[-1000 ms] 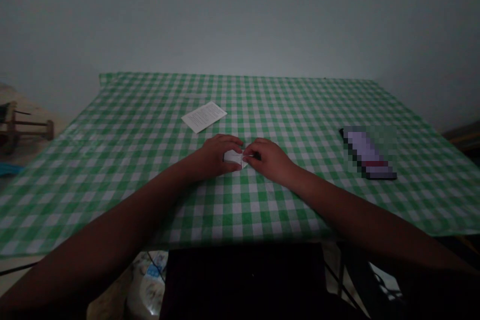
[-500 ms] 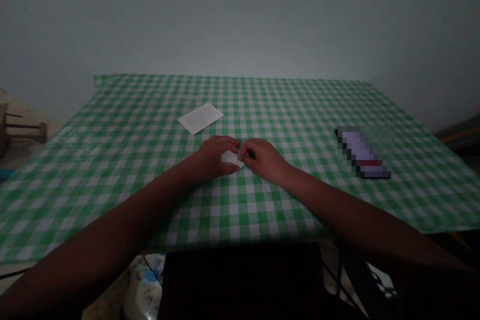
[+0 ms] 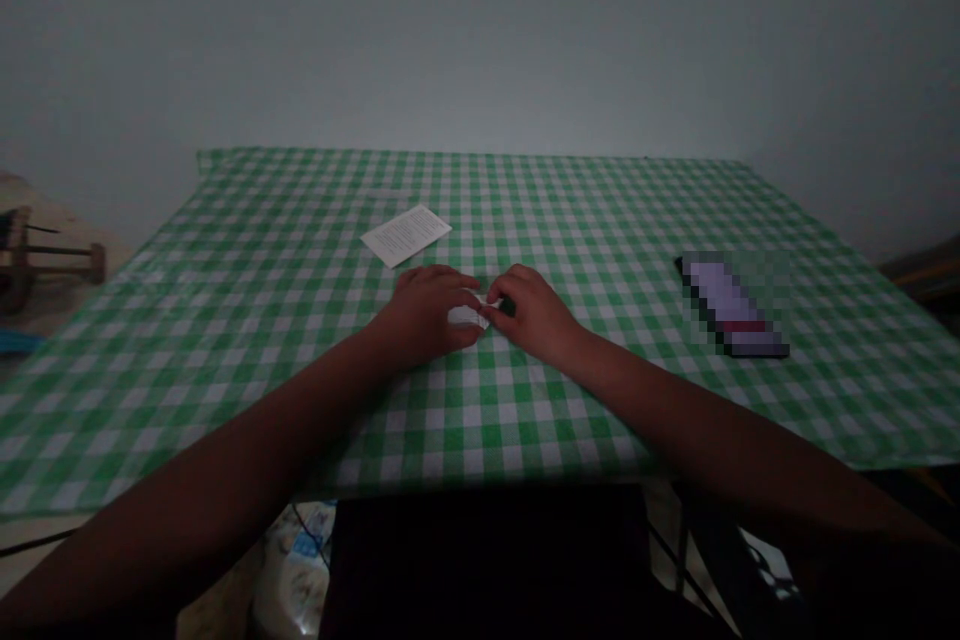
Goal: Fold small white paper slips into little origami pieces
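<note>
Slightly wider now, compared with half a second earlier: the gap between the left hand [image 3: 424, 315] and the right hand [image 3: 534, 315], the right hand sitting a little farther right and more of the small folded white paper [image 3: 466, 317] showing between them. Left grip curved and pressed down over the paper's left part, fingers arched on top; right grip pinching the paper's narrow, pointed right end between fingertips. Paper low at the centre of the table [image 3: 187, 340], apparently resting on its green-and-white gingham cloth, crisp creases just visible in the dim light. Just beside the right fingertips, a small dark lump [image 3: 508, 306], too dim to identify. Farther away and slightly left of the hands, a thin printed sheet [image 3: 406, 235], flat, angled and apart from them. Well off to the right, a pixelated oblong [image 3: 731, 308], dark-edged, pale-faced, red-banded, lying flat and too blurred to name. Beyond the table's left edge, a turned wooden frame [image 3: 52, 260].
</note>
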Motion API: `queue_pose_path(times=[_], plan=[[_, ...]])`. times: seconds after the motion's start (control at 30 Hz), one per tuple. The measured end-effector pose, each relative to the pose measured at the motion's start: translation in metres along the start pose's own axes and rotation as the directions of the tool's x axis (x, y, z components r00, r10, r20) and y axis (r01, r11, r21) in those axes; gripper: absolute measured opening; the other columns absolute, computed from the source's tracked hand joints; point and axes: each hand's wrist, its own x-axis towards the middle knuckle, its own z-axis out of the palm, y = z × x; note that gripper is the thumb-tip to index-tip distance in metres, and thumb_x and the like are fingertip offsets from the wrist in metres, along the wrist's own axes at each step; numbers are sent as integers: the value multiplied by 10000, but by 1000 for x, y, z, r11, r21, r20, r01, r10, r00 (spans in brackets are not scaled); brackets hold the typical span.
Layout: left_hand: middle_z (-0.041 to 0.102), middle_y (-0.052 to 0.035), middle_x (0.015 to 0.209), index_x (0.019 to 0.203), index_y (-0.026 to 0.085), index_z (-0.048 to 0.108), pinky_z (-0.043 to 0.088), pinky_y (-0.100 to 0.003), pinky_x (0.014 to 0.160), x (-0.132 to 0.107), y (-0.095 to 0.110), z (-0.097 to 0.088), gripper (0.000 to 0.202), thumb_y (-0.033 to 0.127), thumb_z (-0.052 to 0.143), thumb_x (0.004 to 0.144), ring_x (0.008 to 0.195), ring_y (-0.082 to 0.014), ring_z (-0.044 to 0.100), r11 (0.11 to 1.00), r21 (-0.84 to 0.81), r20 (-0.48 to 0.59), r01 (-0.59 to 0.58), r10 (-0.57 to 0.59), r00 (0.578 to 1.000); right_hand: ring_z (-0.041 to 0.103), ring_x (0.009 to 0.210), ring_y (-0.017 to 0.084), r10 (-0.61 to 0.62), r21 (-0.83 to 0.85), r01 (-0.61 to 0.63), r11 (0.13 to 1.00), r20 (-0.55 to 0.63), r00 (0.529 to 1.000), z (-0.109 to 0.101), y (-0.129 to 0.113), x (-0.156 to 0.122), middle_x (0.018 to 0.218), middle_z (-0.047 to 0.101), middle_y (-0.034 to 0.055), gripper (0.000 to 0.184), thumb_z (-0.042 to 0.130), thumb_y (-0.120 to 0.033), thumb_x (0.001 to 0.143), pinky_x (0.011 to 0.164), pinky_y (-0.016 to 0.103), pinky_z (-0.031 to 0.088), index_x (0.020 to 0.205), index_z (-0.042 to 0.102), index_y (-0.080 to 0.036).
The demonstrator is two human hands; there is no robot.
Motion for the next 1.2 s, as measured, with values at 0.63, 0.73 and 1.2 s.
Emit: queue_pose_path(times=[0.63, 0.73, 1.2], plan=[[640, -17, 1401, 1050, 325, 778, 322, -646, 1069, -2, -2, 3, 317, 486, 753, 778, 1332, -390, 489, 995, 96, 13, 28, -30, 999, 672, 682, 245, 93, -542, 117, 832, 345, 934, -34, -31, -22, 843, 762, 98, 382, 421, -388, 1035, 545, 331, 359, 1235, 721, -263], [635, -24, 1407, 1052, 324, 778, 322, -645, 1075, -1, -2, 2, 320, 495, 747, 784, 1343, -386, 480, 995, 91, 28, 41, -44, 999, 673, 646, 256, 147, -598, 56, 799, 285, 947, -34, -24, -21, 799, 761, 105, 378, 428, -379, 1028, 510, 325, 330, 1224, 727, -255], [638, -49, 1386, 1087, 300, 766, 351, -570, 1085, 0, -1, -1, 277, 435, 712, 852, 1303, -339, 520, 995, 92, 43, -28, 24, 999, 616, 1066, 259, -301, -185, 346, 920, 232, 925, -31, -13, -13, 1146, 712, 129, 275, 521, -176, 973, 949, 430, 505, 1163, 718, -144]])
